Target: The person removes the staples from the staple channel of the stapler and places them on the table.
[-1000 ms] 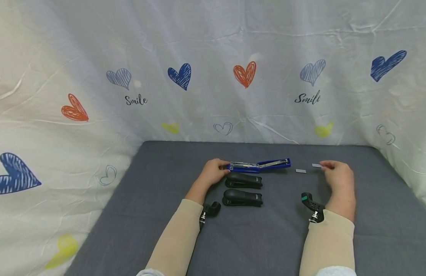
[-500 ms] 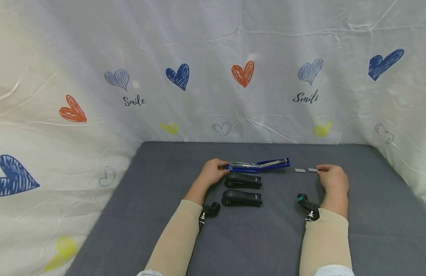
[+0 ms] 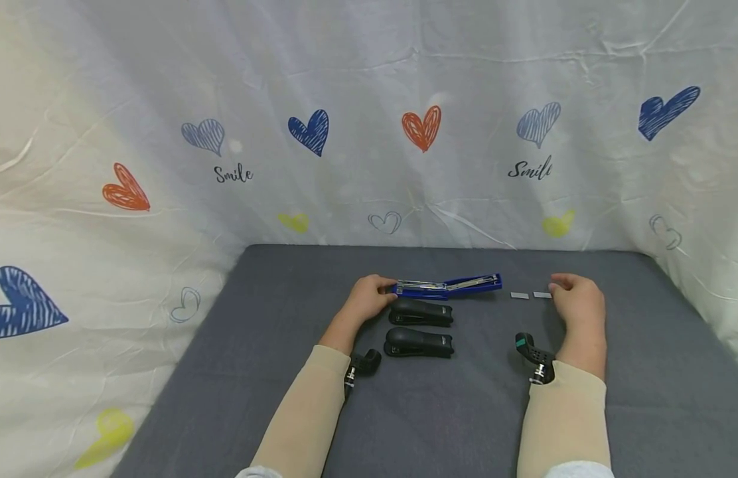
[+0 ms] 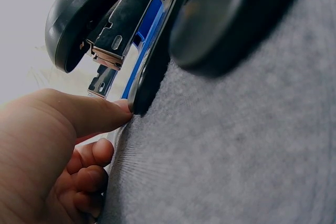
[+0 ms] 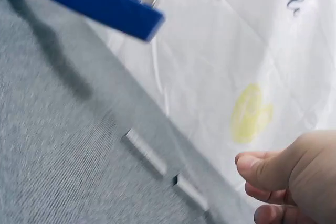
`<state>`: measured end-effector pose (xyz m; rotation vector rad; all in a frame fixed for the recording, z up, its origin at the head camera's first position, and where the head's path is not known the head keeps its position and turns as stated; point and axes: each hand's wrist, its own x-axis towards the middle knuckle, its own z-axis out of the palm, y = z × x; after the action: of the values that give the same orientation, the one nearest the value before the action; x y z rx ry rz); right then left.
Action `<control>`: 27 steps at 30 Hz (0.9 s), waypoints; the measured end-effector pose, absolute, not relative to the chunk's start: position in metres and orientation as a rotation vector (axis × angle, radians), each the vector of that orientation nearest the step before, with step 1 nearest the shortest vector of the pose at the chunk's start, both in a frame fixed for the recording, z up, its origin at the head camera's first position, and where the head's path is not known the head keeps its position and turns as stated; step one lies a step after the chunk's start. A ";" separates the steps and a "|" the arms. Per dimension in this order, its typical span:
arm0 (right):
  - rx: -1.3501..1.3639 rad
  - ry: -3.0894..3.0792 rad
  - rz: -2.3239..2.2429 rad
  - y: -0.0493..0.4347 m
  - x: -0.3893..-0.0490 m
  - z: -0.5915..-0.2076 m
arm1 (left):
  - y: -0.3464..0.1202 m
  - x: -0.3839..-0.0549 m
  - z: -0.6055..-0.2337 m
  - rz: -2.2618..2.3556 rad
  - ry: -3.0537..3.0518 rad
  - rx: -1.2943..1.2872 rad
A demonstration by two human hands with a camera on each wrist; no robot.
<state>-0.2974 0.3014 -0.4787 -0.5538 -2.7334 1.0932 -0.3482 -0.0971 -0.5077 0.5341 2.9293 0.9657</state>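
Observation:
A blue stapler [image 3: 473, 284] lies opened out at the back of the table, its metal staple channel exposed. My left hand [image 3: 369, 297] pinches its left end; in the left wrist view the thumb [image 4: 100, 113] is at the base's tip, where a black stapler partly hides the blue one. To the right lie two short strips of staples, one on the left [image 3: 519, 295] and one on the right [image 3: 541, 295], end to end with a small gap. My right hand [image 3: 581, 307] hovers beside the right strip, holding nothing, its thumb and fingers loosely bent in the right wrist view.
Two black staplers, a rear one [image 3: 421, 313] and a front one [image 3: 419, 342], lie parallel just in front of the blue stapler. Grey cloth covers the table [image 3: 464, 411]. A white curtain [image 3: 357, 186] printed with hearts hangs behind its back edge.
The right hand has slid the right staple strip leftward, close to the other strip, then let go and lifted slightly. The left hand and the blue stapler stay where they were.

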 end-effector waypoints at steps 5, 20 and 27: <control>-0.453 -2.690 1.057 0.296 -0.296 -0.465 | -0.097 -0.349 -0.508 0.972 2.926 0.530; -0.076 -2.732 1.033 0.257 -0.289 -0.414 | -0.097 -0.350 -0.510 0.965 2.937 0.517; 0.153 -2.691 1.089 0.224 -0.288 -0.403 | -0.096 -0.350 -0.509 0.960 2.934 0.512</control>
<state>-0.2880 0.2241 -0.4028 0.1525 -2.6913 1.0893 -0.3498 -0.0965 -0.5087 0.5123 2.9343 0.9602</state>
